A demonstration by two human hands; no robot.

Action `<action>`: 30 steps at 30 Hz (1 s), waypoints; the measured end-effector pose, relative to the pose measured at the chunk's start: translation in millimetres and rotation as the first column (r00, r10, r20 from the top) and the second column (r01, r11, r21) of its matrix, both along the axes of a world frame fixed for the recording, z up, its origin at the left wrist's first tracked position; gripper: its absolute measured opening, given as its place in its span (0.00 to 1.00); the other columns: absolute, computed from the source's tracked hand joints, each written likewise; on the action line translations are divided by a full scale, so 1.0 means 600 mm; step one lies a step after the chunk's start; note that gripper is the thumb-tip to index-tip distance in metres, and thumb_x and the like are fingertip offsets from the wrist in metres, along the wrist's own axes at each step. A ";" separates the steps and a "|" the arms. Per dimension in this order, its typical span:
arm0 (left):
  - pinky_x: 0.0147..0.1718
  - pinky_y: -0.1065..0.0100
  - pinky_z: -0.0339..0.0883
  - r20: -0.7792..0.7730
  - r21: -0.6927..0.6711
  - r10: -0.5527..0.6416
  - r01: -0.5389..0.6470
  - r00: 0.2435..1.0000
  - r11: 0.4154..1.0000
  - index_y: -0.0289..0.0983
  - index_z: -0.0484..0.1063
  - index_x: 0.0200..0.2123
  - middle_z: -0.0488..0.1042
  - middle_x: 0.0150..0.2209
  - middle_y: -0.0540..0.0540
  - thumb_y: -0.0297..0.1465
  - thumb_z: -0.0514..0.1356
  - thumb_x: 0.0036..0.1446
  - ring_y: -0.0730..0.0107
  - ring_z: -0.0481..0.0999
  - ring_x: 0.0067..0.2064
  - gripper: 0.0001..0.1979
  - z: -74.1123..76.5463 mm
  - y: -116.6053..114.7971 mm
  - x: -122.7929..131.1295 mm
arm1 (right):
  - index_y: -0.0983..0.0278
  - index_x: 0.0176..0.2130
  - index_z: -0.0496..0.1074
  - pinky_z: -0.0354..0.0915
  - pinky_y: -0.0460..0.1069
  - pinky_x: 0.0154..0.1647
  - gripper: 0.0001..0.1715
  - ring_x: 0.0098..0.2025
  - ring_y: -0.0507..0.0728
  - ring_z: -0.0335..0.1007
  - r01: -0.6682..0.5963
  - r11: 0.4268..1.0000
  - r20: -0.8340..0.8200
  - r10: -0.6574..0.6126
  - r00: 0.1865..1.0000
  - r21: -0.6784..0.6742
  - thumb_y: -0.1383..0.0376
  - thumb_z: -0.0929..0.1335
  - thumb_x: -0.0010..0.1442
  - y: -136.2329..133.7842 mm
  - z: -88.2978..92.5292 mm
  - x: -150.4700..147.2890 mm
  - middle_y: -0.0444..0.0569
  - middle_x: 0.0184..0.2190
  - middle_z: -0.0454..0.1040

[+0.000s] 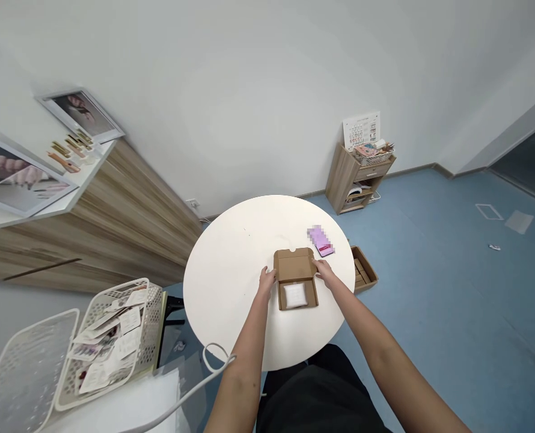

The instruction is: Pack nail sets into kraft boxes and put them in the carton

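Observation:
A small brown cardboard box (312, 293) stands on the white round table (222, 258) with its lid raised and tilted back. Inside lies a white, soft-looking packet (295, 295). My left hand (266, 281) grips the left edge of the box by the lid's fold, with a finger pointing upward. On the opposite side my right hand (323, 270) has its fingers closed on the edge of the lid. A purple item with a red label (325, 247), partly pixelated, rests just beyond my right hand.
A larger carton (372, 276) with brown boxes sits on the floor to the right. White baskets (152, 325) full of packets stand at left, near a grey cable (199, 385). A wooden counter (127, 204) and a small cabinet (339, 180) line the wall.

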State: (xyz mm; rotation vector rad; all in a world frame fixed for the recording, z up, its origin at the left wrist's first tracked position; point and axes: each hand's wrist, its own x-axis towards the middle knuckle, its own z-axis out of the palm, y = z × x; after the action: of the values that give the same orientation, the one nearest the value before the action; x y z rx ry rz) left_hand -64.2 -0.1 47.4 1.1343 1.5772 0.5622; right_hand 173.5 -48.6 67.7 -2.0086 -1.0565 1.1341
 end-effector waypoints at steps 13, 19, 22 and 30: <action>0.43 0.61 0.73 0.157 -0.034 -0.084 0.090 0.984 0.995 0.40 0.67 0.55 0.73 0.50 0.39 0.34 0.61 0.55 0.60 0.75 0.49 0.24 0.088 0.027 -0.013 | 0.63 0.47 0.70 0.69 0.49 0.35 0.21 0.38 0.56 0.73 0.001 0.995 -0.137 -0.015 0.990 -0.099 0.60 0.69 0.53 0.029 0.086 0.008 0.55 0.48 0.74; 0.50 0.58 0.70 -0.052 0.227 -0.282 0.287 0.958 0.931 0.40 0.75 0.43 0.76 0.46 0.44 0.26 0.57 0.53 0.61 0.75 0.48 0.14 0.103 -0.025 -0.019 | 0.61 0.36 0.75 0.66 0.48 0.39 0.12 0.39 0.57 0.72 -0.163 0.984 0.097 0.156 0.983 0.067 0.70 0.67 0.50 -0.015 0.099 -0.002 0.49 0.38 0.78; 0.52 0.58 0.68 -0.139 0.349 -0.278 0.310 0.950 0.884 0.40 0.75 0.40 0.77 0.43 0.46 0.22 0.55 0.50 0.62 0.75 0.48 0.16 0.090 -0.068 -0.022 | 0.60 0.37 0.76 0.65 0.48 0.41 0.15 0.42 0.56 0.72 -0.226 0.970 0.221 0.201 0.954 0.092 0.73 0.65 0.50 -0.057 0.092 -0.010 0.47 0.39 0.78; 0.57 0.54 0.67 -0.059 0.487 -0.264 0.259 0.963 0.834 0.42 0.74 0.48 0.71 0.57 0.45 0.18 0.52 0.47 0.60 0.69 0.59 0.26 0.014 -0.179 -0.042 | 0.57 0.51 0.72 0.66 0.49 0.44 0.33 0.45 0.57 0.74 -0.311 0.950 0.361 0.293 0.885 -0.009 0.77 0.62 0.48 -0.159 0.049 -0.024 0.45 0.46 0.78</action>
State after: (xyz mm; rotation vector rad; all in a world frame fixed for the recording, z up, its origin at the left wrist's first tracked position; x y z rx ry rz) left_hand -89.1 -107.4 55.5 1.6983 1.2645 0.8094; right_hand 158.8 -143.9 97.3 -2.1104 -1.6157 0.8905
